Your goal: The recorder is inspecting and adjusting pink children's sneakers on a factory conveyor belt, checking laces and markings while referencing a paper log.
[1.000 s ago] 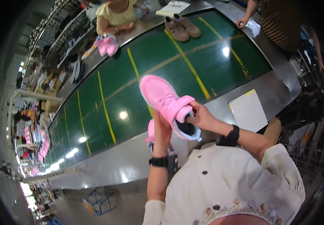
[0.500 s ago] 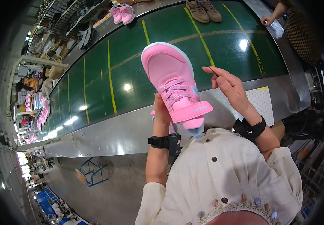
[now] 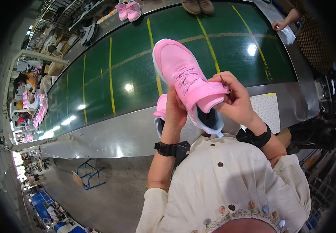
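Left hand (image 3: 175, 110) is clamping the pink shoe (image 3: 177, 64) along its left side, and the right hand (image 3: 236, 97) is closing on the strap end, a thin dark object (image 3: 222, 80) showing at the fingers. Both hands are holding the shoe above the near metal edge of the tabletop (image 3: 98, 136), its toe pointing up and left over the green belt (image 3: 131, 62). That belt is stretching away on either side of the toe, giving open room, mostly leftward. Near the far edge, small pink shoes (image 3: 128, 11) and brown shoes (image 3: 198, 6) are standing; a co-worker's hand (image 3: 279, 25) is resting by the right edge. A gridded sheet (image 3: 267, 110) is lying beyond the right wrist. The shoe's opening is facing the wearer, showing dark lining. Behind the left hand, a second pink shoe (image 3: 161, 106) is showing partly; its support is staying hidden. Shelving (image 3: 84, 17) is holding indistinct goods.
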`<state>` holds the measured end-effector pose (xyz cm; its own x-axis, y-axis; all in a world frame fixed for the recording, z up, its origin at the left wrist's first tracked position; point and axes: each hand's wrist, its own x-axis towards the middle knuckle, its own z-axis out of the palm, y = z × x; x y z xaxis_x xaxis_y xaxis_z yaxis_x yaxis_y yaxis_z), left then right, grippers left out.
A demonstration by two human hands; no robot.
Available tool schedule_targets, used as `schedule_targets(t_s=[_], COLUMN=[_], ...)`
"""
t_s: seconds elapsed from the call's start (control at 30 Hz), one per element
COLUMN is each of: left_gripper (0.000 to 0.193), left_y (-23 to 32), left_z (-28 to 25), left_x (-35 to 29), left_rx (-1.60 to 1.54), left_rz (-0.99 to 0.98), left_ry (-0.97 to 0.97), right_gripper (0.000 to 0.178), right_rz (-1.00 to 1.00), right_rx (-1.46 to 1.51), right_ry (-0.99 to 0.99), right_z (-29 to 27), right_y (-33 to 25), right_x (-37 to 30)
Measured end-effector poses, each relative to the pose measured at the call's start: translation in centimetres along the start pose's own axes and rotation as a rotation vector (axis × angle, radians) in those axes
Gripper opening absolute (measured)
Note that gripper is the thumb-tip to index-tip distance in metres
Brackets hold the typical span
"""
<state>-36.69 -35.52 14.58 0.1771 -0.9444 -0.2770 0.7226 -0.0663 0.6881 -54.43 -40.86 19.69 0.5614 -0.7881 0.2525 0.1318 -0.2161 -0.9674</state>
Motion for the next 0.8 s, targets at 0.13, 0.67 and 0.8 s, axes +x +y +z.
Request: schedule_targets(t_s=[0.13, 0.67, 0.8], left_gripper=[0.067, 0.066, 0.064], left_y=[-0.4, -0.7, -1.8], left_z=[1.1, 0.3, -1.4], left_x=[-0.4, -0.5, -0.2], left_rx=[0.045, -0.158, -0.194], left_rz=[0.076, 0.191, 0.318], left_ry=[-0.044, -0.073, -0.053], right_gripper=[0.033, 0.042, 0.044], right_rz=[-0.095, -0.328, -0.288], right_rx=[0.031, -0.375, -0.218], right_ry=[0.019, 0.015, 0.103], right_z=[-0.4, 2.1, 2.7], right_y=[0.3, -3.1, -2.1], right_x=[0.4, -1.0, -0.2])
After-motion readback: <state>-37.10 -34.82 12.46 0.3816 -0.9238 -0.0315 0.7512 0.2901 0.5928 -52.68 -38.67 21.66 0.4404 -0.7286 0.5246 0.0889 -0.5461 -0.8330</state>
